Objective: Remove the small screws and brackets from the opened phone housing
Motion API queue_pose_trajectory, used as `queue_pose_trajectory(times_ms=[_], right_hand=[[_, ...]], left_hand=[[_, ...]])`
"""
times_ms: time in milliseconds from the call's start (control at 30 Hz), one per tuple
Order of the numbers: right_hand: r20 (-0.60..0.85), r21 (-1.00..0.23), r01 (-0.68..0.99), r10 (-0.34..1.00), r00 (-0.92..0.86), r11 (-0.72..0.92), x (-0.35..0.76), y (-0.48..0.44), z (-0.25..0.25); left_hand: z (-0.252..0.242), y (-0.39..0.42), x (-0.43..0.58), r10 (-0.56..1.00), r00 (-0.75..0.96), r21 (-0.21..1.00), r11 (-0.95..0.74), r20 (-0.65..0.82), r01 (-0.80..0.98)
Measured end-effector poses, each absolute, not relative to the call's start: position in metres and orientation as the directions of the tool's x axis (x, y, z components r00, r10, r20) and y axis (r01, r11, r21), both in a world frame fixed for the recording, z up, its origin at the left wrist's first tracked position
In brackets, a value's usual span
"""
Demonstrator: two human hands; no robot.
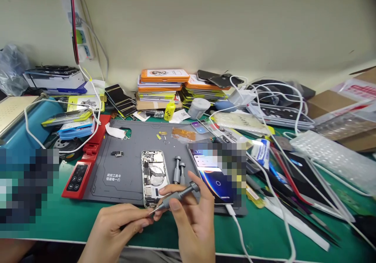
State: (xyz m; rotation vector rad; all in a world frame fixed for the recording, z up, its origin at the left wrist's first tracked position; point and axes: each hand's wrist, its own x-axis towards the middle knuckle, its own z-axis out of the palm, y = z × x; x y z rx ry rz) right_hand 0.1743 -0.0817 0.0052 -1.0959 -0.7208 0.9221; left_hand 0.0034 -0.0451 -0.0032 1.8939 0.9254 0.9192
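Observation:
A grey screwdriver [174,198] lies aslant in my right hand [195,216], with a fingertip near its cap and its thin tip pointing down-left. My left hand [119,222] is closed in a pinch right at that tip; whatever sits between the fingers is too small or hidden to make out. Just beyond my fingers an opened phone [153,171] with bare inner parts lies on the grey mat [117,163]; my hands cover its lower end. Two more screwdrivers [177,169] stand beside it. A small dark phone part [117,153] rests left of the phone.
A lit smartphone [216,184] with a white cable [235,216] plugged in lies right. The mat has a red control strip [76,180] on its left. Orange boxes [164,75] are stacked at the back. Tweezers [320,220] and a tablet-like device [311,180] crowd the right.

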Motion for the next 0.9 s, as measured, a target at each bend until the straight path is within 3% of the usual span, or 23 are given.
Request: queue_pose_trajectory(times_ms=[267, 533, 733, 900], right_hand=[[0.090, -0.962, -0.209, 0.923, 0.374, 0.178, 0.177, -0.086, -0.003], [-0.011, -0.916, -0.372, 0.916, 0.402, 0.152, 0.179, -0.086, -0.007], [0.034, -0.907, -0.390, 0.950, 0.310, 0.160, 0.186, -0.084, -0.015], [-0.029, -0.906, -0.402, 0.931, 0.365, 0.129, 0.179, -0.084, -0.003]], left_hand=[[0.002, -0.045, 0.004, 0.836, 0.480, 0.867, -0.425, 0.266, 0.259], [-0.001, -0.045, 0.006, 0.855, 0.443, 0.867, -0.416, 0.271, 0.274], [0.000, -0.045, 0.007, 0.842, 0.458, 0.868, -0.429, 0.284, 0.250], [0.002, -0.045, 0.006, 0.834, 0.468, 0.858, -0.444, 0.292, 0.257]])
